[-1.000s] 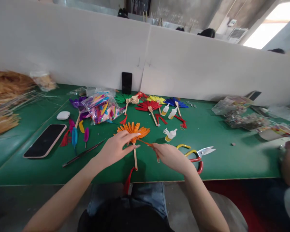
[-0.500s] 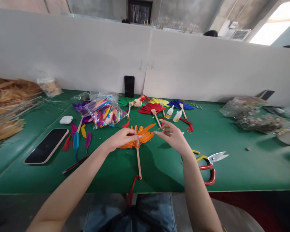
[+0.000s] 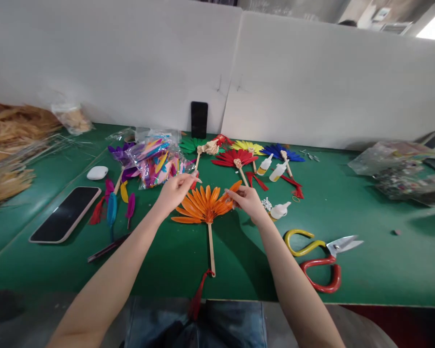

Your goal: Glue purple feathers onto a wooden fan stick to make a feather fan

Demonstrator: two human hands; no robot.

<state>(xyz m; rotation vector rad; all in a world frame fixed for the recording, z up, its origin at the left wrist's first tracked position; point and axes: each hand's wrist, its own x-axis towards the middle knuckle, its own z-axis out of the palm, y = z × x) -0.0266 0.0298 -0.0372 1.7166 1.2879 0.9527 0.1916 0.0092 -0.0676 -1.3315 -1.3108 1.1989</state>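
Note:
An orange feather fan lies on the table in front of me, its wooden handle pointing towards me and a red tassel hanging over the edge. My right hand is at the fan's right side, finger and thumb closed on an orange feather there. Beyond the fan's upper left side is my left hand, its thumb and forefinger pinched together. Anything between those fingertips is too small to make out. Near my right wrist lie a glue bottle and small white beads.
Scissors with yellow and red handles lie to the right. Finished-looking red and blue fans lie behind, near two more glue bottles. At left are a phone, loose feathers and a bag of feathers.
My left hand has moved off the fan's centre to its upper left. My right hand has closed on a feather at the fan's right side. The view has tilted down.

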